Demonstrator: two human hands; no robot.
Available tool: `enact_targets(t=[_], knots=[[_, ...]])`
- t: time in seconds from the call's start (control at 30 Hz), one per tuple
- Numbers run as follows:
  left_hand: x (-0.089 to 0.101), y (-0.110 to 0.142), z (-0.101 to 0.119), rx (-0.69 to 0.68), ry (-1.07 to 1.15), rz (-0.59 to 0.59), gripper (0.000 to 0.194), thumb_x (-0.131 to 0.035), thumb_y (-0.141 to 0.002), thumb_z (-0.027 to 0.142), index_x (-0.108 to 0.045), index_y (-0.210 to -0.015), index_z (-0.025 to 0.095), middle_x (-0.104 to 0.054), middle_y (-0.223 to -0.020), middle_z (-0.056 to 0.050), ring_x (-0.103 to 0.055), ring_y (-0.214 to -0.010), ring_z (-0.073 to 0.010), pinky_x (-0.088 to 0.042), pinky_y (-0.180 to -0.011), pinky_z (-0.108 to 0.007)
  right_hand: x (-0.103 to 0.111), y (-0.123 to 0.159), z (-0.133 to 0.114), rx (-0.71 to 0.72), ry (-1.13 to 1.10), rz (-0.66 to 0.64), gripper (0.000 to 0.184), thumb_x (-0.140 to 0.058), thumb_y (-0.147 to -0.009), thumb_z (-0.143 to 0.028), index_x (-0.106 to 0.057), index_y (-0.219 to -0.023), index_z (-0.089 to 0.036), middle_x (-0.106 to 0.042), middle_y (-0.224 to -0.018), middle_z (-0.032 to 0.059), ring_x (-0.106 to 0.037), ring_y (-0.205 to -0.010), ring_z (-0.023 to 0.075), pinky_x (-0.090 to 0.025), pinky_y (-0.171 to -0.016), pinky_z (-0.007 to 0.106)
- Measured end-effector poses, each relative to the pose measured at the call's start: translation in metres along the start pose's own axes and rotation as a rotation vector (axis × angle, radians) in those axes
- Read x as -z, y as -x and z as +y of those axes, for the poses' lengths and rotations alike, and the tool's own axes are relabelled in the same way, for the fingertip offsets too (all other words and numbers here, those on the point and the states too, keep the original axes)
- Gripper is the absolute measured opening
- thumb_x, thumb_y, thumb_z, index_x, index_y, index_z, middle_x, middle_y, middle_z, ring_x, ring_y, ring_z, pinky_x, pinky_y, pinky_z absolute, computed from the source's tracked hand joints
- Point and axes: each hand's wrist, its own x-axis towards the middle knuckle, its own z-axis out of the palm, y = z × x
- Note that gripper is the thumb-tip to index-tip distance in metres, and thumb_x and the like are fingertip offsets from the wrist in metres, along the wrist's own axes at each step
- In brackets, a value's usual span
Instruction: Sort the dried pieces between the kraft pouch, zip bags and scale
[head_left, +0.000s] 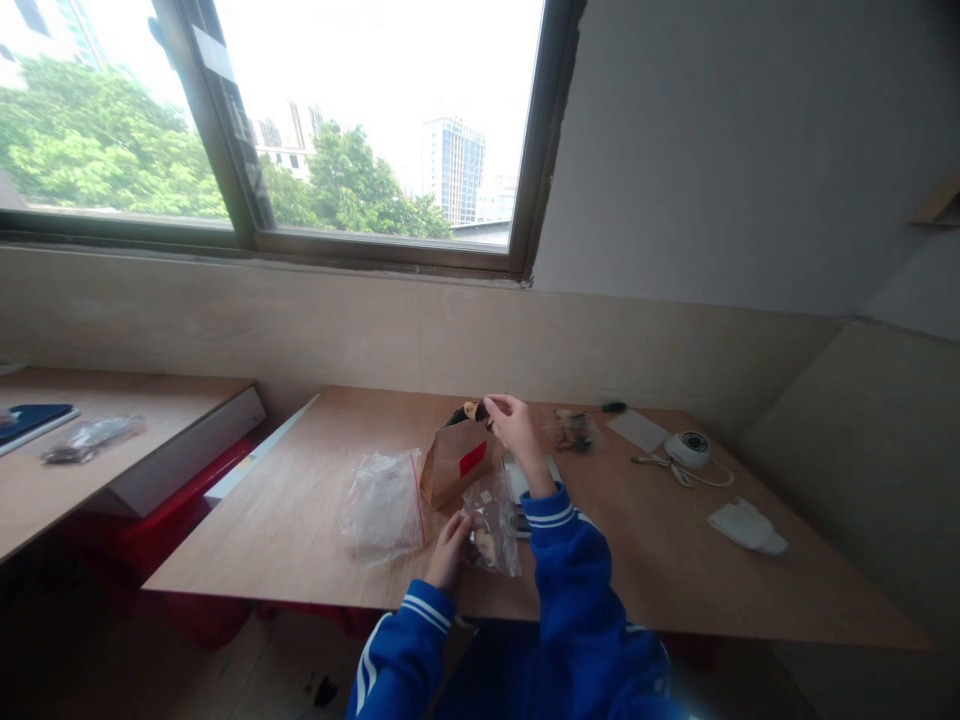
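Observation:
My left hand [448, 553] is closed on the edge of a clear plastic bag [498, 525] near the table's front edge. Small dark and pale pieces show inside that bag, too blurred to name. Above the top of an open brown cardboard box [448, 482], the fingers of my right hand [511, 424] pinch a small dark thing with a tan part, whose kind I cannot make out. A red patch marks the box's side. Dark contents stick up at the box's opening. Behind my right wrist lies a flat pale device [534, 475], partly hidden.
Left of the box lies a clear zip bag [384, 505]. Further right are another filled bag [574, 430], a green-handled tool [613, 407], white paper [637, 431], a white round device [688, 449] with a cable, and a crumpled white item [748, 526]. A second table [172, 425] stands left.

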Motion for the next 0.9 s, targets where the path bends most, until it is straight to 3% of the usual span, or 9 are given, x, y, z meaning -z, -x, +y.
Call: enact_targets(t=[0.2, 0.37, 0.47, 0.6, 0.73, 0.9], knots=[[0.000, 0.001, 0.001, -0.013, -0.016, -0.013, 0.046, -0.075, -0.059, 0.049, -0.070, -0.091, 0.016, -0.070, -0.090, -0.008, -0.064, -0.088, -0.0230, -0.049, -0.080, -0.032, 0.004, -0.001, -0.003, -0.042, -0.073, -0.001, 0.028, -0.065, -0.071, -0.039, -0.065, -0.088, -0.016, -0.069, -0.072, 0.0042, -0.063, -0.063, 0.0141, -0.048, -0.057, 0.023], [0.000, 0.000, 0.001, -0.006, -0.026, 0.008, 0.045, -0.075, -0.059, 0.048, -0.070, -0.089, 0.016, -0.070, -0.090, -0.008, -0.065, -0.086, -0.0226, -0.049, -0.078, -0.031, 0.006, 0.002, -0.018, -0.281, -0.273, -0.128, 0.029, -0.064, -0.070, -0.031, -0.060, -0.094, -0.015, -0.067, -0.059, 0.0007, -0.059, -0.048, 0.0132, -0.039, -0.040, 0.020], [0.001, -0.001, 0.000, -0.007, -0.017, -0.007, 0.044, -0.075, -0.059, 0.048, -0.070, -0.090, 0.016, -0.070, -0.090, -0.008, -0.065, -0.086, -0.0220, -0.049, -0.078, -0.031, 0.008, 0.001, -0.024, -0.333, -0.318, -0.165, 0.032, -0.063, -0.072, -0.033, -0.058, -0.098, -0.015, -0.067, -0.060, 0.0009, -0.055, -0.044, 0.0118, -0.033, -0.035, 0.019], [0.002, -0.002, -0.002, -0.006, -0.004, -0.032, 0.043, -0.075, -0.061, 0.047, -0.069, -0.090, 0.015, -0.069, -0.089, -0.007, -0.064, -0.084, -0.0205, -0.049, -0.077, -0.030, 0.009, -0.004, -0.023, -0.200, -0.379, -0.099, 0.035, -0.062, -0.073, -0.046, -0.058, -0.093, -0.017, -0.065, -0.069, 0.0001, -0.055, -0.049, 0.0098, -0.040, -0.042, 0.019], [0.002, -0.002, -0.002, 0.006, 0.005, -0.025, 0.044, -0.075, -0.061, 0.047, -0.068, -0.090, 0.015, -0.069, -0.090, -0.007, -0.064, -0.085, -0.0201, -0.048, -0.077, -0.029, 0.002, -0.010, -0.025, 0.066, -0.328, -0.002, 0.038, -0.055, -0.079, -0.053, -0.059, -0.094, -0.018, -0.064, -0.082, 0.0014, -0.054, -0.059, 0.0091, -0.044, -0.054, 0.020], [0.000, -0.001, -0.001, 0.022, 0.011, 0.006, 0.048, -0.077, -0.057, 0.048, -0.068, -0.090, 0.015, -0.069, -0.090, -0.008, -0.064, -0.084, -0.0205, -0.048, -0.076, -0.029, -0.014, -0.024, -0.026, 0.260, -0.127, -0.060, 0.041, -0.043, -0.087, -0.055, -0.061, -0.096, -0.019, -0.062, -0.086, 0.0030, -0.053, -0.067, 0.0112, -0.043, -0.060, 0.021]])
